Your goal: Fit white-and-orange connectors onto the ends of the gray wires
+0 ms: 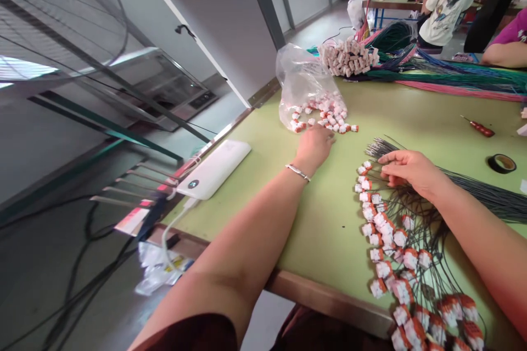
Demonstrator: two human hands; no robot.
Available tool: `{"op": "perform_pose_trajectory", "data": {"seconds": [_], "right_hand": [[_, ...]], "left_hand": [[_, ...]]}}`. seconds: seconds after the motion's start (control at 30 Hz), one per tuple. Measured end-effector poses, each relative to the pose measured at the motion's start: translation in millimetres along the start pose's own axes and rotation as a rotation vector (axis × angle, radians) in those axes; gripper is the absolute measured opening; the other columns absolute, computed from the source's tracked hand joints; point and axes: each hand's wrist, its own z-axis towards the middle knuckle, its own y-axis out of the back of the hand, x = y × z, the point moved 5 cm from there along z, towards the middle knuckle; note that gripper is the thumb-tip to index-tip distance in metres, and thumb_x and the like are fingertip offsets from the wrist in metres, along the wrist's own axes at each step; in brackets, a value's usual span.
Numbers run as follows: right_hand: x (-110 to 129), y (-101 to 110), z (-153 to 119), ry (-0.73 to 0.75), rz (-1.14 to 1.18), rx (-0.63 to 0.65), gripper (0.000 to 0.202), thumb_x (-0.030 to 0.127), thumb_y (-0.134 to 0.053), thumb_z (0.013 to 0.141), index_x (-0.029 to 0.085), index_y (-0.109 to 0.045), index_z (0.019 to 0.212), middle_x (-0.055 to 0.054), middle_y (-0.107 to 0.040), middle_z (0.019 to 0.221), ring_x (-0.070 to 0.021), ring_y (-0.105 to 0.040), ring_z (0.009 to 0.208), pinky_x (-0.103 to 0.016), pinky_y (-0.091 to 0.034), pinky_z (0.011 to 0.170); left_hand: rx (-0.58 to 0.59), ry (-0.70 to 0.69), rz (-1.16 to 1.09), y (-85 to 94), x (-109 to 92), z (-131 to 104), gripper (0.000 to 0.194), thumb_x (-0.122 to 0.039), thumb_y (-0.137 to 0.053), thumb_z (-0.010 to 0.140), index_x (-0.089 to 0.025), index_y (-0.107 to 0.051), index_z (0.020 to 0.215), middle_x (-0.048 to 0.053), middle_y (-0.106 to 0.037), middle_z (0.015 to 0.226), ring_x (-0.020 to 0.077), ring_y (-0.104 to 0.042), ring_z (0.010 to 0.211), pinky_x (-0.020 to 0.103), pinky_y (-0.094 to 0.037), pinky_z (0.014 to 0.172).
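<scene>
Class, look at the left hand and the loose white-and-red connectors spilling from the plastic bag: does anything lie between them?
Nothing visible does. The left hand rests on the green table right at the edge of the loose connectors spilling from the plastic bag.

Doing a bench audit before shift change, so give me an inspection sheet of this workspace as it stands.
Surface: green table, wooden front edge.
Job's things: loose connectors spilling from a clear bag; wired connectors in a row; dark wire bundle.
Clutter: tape roll, red-handled tool, white power bank.
Grips: left hand on the loose connectors; right hand on the wire ends.
Cables: coloured harnesses at the far edge.
Surroundings: people seated beyond.
</scene>
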Motion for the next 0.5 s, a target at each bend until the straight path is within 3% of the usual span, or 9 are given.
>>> {"op": "perform_pose_trajectory", "data": {"seconds": [0.07,0.13,0.23,0.37,0.5], "right_hand": [[-3.7,-0.5,2.1,-0.040,0.085,-0.015,0.019,0.019,-0.076,0.064,0.015,-0.065,0.077,-0.006,-0.069,0.067,-0.0094,-0.056,0.048,-0.025,-0.053,0.050],[-6.9,-0.3,3.5,-0.073,0.132,-0.060,0.013,0.016,-0.074,0.066,0.015,-0.063,0.072,-0.006,-0.070,0.067,-0.0080,-0.056,0.048,-0.024,-0.054,0.051],[-10.2,-1.9,4.8,-0.093,0.138,-0.104,0.011,0.017,-0.072,0.066,0.015,-0.061,0.064,-0.003,-0.067,0.061,-0.0061,-0.052,0.045,-0.021,-0.051,0.047],[-10.5,-4.3,5.6,-0.038,0.094,-0.136,0.008,0.021,-0.069,0.064,0.015,-0.064,0.064,-0.001,-0.062,0.054,-0.0045,-0.041,0.038,-0.017,-0.031,0.033],[-11.3,-4.7,3.8,0.009,0.055,-0.174,0.007,0.023,-0.063,0.063,0.016,-0.063,0.064,0.004,-0.050,0.044,-0.0037,-0.027,0.035,-0.020,-0.014,0.033]], "left_hand": [[0.046,0.005,-0.008,-5.3,3.0,1.7,0.016,-0.017,-0.059,0.078,-0.013,-0.074,0.082,0.015,-0.067,0.093,0.0289,-0.060,0.093,0.039,-0.044,0.085],[0.014,0.040,-0.126,-3.8,1.0,0.3,0.016,-0.016,-0.061,0.075,-0.013,-0.074,0.083,0.012,-0.068,0.087,0.0264,-0.061,0.087,0.037,-0.045,0.084],[0.025,0.171,-0.546,-5.0,-8.8,-8.6,0.024,-0.019,-0.066,0.072,-0.013,-0.073,0.094,0.005,-0.066,0.071,0.0177,-0.059,0.070,0.032,-0.048,0.074],[0.291,0.361,-1.128,-21.2,-38.6,-31.2,0.018,-0.020,-0.075,0.068,-0.010,-0.071,0.083,0.003,-0.067,0.069,0.0108,-0.059,0.062,0.027,-0.051,0.069],[0.461,0.432,-1.387,-28.7,-60.1,-48.1,0.011,-0.014,-0.074,0.070,-0.011,-0.070,0.080,0.005,-0.071,0.079,0.0104,-0.065,0.069,0.028,-0.054,0.078]]}}
